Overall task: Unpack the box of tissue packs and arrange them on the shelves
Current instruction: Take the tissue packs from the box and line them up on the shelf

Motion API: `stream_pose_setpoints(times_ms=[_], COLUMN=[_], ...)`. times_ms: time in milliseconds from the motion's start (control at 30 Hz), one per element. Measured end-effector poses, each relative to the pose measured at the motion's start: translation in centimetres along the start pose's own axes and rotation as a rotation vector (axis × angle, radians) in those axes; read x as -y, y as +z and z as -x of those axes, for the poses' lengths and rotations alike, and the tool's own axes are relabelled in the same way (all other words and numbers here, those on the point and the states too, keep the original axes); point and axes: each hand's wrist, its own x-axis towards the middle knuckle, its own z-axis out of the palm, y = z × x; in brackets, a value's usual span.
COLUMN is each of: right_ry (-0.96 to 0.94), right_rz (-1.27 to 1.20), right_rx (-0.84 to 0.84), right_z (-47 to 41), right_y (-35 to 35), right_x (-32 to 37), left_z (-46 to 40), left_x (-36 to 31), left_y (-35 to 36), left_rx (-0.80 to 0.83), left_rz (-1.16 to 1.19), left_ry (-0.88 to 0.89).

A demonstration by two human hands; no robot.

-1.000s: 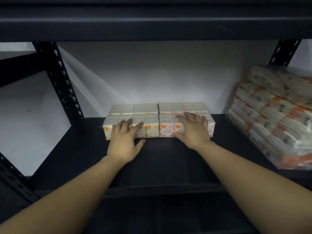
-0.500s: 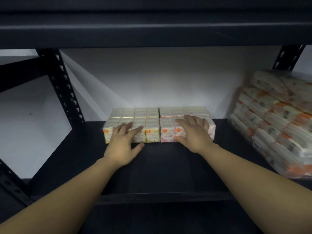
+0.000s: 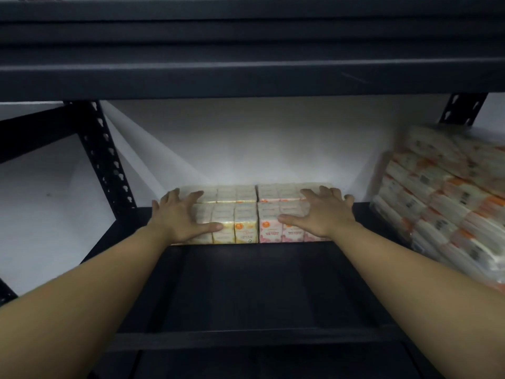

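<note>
Both hands have slid farther back over the tissue packs since half a second ago, when their fingers lay only on the front row; now the fingertips reach the rear row. The left hand (image 3: 182,218) lies flat with fingers spread over the yellow packs (image 3: 234,214), its thumb stretched along their front face. The right hand (image 3: 321,214) lies the same way over the pink packs (image 3: 273,212), thumb pointing left across the front. Neither hand curls round anything; both press with straight fingers.

The packs sit in two rows at the far middle of a black shelf (image 3: 246,285), the rear row close to the white wall (image 3: 259,143). Yellow and pink groups touch along a middle seam. Much of the shelf's near part is bare and dark.

Above, a second black shelf (image 3: 246,75) crosses the whole view. A perforated black upright (image 3: 105,160) stands at far left, with a matching upright (image 3: 463,109) at far right. Against the right side leans a large, blurred stack of wrapped tissue packs (image 3: 448,203) with orange marks, well apart from the right hand.
</note>
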Motion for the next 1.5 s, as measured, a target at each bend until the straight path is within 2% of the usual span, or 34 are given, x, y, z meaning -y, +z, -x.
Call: stream_pose_setpoints(times_ms=[200, 300, 633, 967, 1133, 1300, 1500], right_ry=[0.122, 0.152, 0.073, 0.102, -0.012, -0.148, -0.275], right_rz=[-0.116, -0.151, -0.093, -0.042, -0.052, -0.126, -0.181], right_rx=[0.106, 0.113, 0.03, 0.059, -0.017, -0.127, -0.189], right_z=[-0.4, -0.6, -0.5, 0.2, 1.0, 2.9, 8.7], right_y=[-0.5, -0.8, -0.4, 0.0, -0.2, 0.8, 2.5], right_x=[0.2, 0.3, 0.2, 1.2, 1.2, 2.0, 4.2], left_z=[-1.2, -1.2, -1.3, -0.5, 1.2, 4.4, 10.7], left_x=[0.8, 1.1, 0.9, -0.7, -2.1, -3.3, -4.5], left_y=[0.2, 0.4, 0.8, 0.6, 0.4, 1.0, 1.6], left_rx=[0.143, 0.131, 0.111, 0.069, 0.035, -0.098, -0.154], left_rz=[0.074, 0.153, 0.229, -0.191, -0.159, -0.072, 0.068], left_ry=[-0.027, -0.014, -0.014, -0.001, 0.026, 0.054, 0.114])
